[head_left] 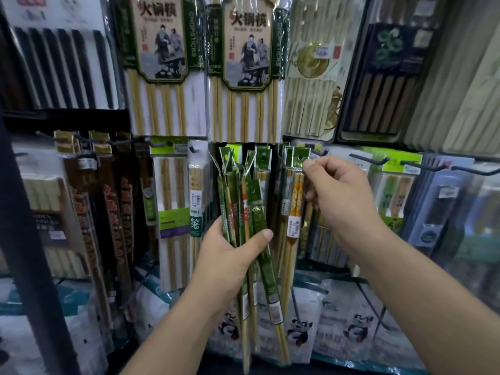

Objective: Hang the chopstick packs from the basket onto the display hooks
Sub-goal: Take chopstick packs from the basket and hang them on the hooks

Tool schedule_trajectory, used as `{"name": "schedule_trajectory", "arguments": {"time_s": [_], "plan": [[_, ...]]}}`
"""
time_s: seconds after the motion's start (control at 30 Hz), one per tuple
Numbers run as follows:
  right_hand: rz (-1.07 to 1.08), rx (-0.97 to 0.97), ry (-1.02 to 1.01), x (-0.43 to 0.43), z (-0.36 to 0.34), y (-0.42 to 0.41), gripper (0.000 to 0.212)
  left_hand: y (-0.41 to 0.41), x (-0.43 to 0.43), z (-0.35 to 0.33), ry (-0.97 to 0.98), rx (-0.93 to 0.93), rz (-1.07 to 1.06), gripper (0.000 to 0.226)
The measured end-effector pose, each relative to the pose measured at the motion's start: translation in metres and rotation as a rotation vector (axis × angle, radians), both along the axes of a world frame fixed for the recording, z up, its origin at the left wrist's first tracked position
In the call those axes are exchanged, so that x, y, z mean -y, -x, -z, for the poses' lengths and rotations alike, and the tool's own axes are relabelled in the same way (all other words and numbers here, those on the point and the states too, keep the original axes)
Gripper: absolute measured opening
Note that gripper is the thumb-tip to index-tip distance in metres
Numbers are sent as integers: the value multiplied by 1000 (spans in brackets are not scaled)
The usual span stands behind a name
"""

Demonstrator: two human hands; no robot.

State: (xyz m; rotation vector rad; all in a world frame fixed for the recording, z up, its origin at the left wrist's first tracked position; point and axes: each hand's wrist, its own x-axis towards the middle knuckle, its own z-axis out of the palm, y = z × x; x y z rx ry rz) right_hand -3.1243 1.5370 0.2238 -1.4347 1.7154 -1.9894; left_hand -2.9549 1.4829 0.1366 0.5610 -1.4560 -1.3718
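Observation:
My left hand (230, 247) grips a bundle of several narrow green chopstick packs (243, 201), held upright in front of the display wall. My right hand (335, 193) pinches the green header of one more pack (295, 190) with yellow-patterned chopsticks, up among hanging packs of the same kind. Its punched hole sits close to a dark display hook (320, 152); whether the hook passes through the hole is hidden by my thumb. The basket is out of view.
Rows of hooks (370, 159) carry other chopstick packs to the left and right. Large bamboo chopstick sets (162, 63) hang above. Panda-printed bags (297, 328) fill the shelf below. A dark upright post (29, 239) stands at the left.

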Motion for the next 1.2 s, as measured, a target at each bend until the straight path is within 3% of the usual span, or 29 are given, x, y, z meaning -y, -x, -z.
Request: {"name": "schedule_trajectory", "arguments": {"time_s": [0.3, 0.6, 0.77, 0.93, 1.03, 1.2], "plan": [[42, 26, 16, 5, -6, 2, 29, -5, -1, 0, -58, 23, 7, 31], [105, -5, -20, 7, 5, 2, 27, -8, -4, -4, -43, 20, 15, 56], [134, -12, 3, -7, 14, -8, 22, -9, -5, -5, -29, 9, 12, 50], [-95, -127, -78, -18, 23, -30, 21, -7, -7, -5, -23, -20, 36, 41], [-103, -178, -117, -18, 24, -35, 23, -6, -9, -5, -3, -5, 38, 35], [-16, -34, -43, -14, 8, -23, 25, -8, -7, -3, 6, 7, -11, 40]]}}
